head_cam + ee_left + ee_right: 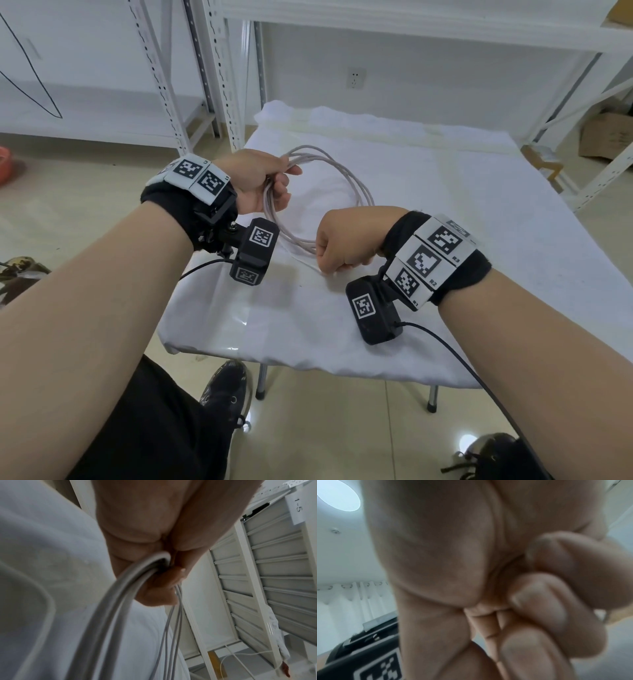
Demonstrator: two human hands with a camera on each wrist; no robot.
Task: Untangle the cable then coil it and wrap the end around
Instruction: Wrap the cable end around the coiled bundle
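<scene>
A pale grey cable (pixel 343 178) hangs in several loops above the white-covered table (pixel 462 212). My left hand (pixel 270 181) grips the bundled loops at their upper left, fingers curled round them. In the left wrist view the cable (pixel 120 595) runs out of the left hand (pixel 145 534) in thick strands, with thinner ones behind. My right hand (pixel 337 246) is a closed fist at the coil's lower edge, where a strand runs into it. The right wrist view shows only the curled fingers (pixel 539 601); whatever they hold is hidden.
White metal shelving (pixel 219 85) stands behind and left of the table, and more shelving at the right. A cardboard box (pixel 606 137) sits on the floor at the far right. My black shoe (pixel 226 387) is under the table's near edge.
</scene>
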